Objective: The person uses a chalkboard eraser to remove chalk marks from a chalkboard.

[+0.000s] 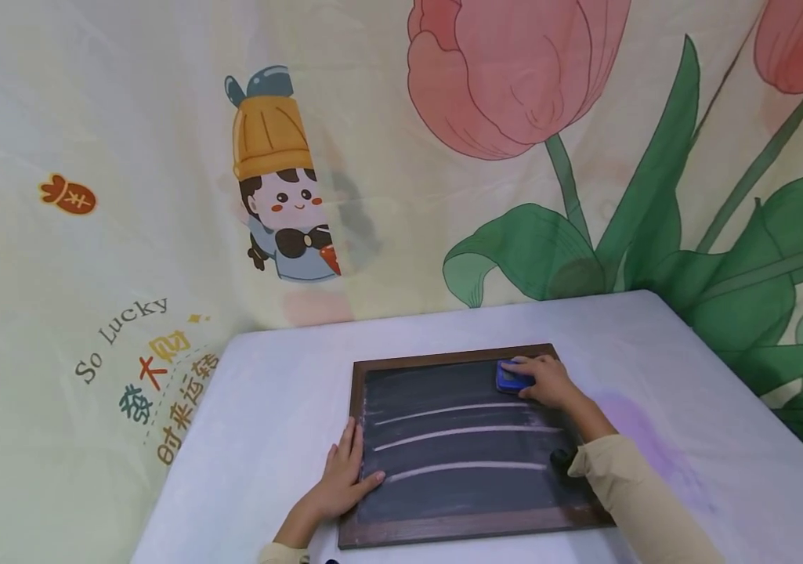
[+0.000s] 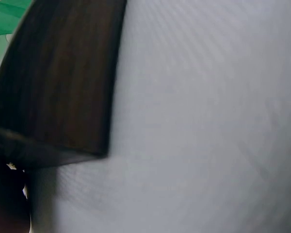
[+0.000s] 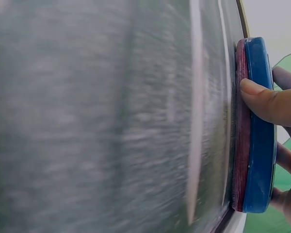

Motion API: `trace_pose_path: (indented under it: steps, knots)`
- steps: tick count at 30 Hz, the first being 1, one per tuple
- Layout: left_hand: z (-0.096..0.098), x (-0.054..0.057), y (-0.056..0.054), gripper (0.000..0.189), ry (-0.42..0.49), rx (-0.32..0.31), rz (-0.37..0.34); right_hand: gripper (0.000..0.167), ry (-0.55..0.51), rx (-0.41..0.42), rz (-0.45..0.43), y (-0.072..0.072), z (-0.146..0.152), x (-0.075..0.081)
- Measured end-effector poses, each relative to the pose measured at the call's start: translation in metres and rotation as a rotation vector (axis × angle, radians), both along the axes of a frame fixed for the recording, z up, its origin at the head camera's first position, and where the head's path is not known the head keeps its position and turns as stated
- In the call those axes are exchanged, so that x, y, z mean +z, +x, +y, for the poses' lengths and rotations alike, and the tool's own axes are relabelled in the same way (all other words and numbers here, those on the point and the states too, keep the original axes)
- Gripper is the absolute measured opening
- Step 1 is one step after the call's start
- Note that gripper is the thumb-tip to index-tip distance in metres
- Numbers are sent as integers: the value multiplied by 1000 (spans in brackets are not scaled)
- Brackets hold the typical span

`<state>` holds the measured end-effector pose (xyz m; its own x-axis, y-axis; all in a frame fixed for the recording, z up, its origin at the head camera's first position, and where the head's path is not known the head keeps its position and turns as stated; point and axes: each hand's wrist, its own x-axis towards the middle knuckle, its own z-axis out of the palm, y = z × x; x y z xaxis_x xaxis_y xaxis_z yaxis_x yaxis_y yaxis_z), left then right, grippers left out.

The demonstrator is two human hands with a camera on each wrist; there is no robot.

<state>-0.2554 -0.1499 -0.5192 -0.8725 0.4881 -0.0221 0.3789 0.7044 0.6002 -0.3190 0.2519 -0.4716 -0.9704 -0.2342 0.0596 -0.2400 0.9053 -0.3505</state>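
A blackboard in a dark wooden frame lies on the table, with three long white chalk lines across it. My right hand grips a blue chalkboard eraser near the board's far right corner. In the right wrist view the eraser shows a reddish felt side against the board surface, with the thumb on its edge and other fingers behind. My left hand rests on the left side of the frame, fingers straight and thumb reaching over the board. The left wrist view shows a corner of the wooden frame.
The table has a white cover, with a purple patch right of the board. Behind it hangs a cloth backdrop printed with tulips and a cartoon figure. A dark round object sits by the right wrist.
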Motion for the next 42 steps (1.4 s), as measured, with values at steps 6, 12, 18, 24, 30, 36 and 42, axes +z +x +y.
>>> trace_pose_path:
  steps: [6,12,18,24,30,36,42]
  knots:
    - [0,1,-2,90,-19,0,8,58,-4,-16,27,13,-2,-3]
    - [-1,1,-2,90,-16,-1,3,58,10,15,84,34,-2,-5]
    - [-5,1,-4,91,-25,10,29,58,-45,52,77,39,-5,-5]
    - [-2,0,-2,98,-21,-3,-22,57,-39,51,15,39,-3,-2]
    - [0,-1,-1,102,-23,15,-44,58,-17,34,17,38,-6,-2]
    - [-1,-2,0,102,-25,9,-22,58,-42,52,23,34,-28,-5]
    - [0,-2,-2,101,-31,-7,-2,59,-93,87,-44,25,-73,-2]
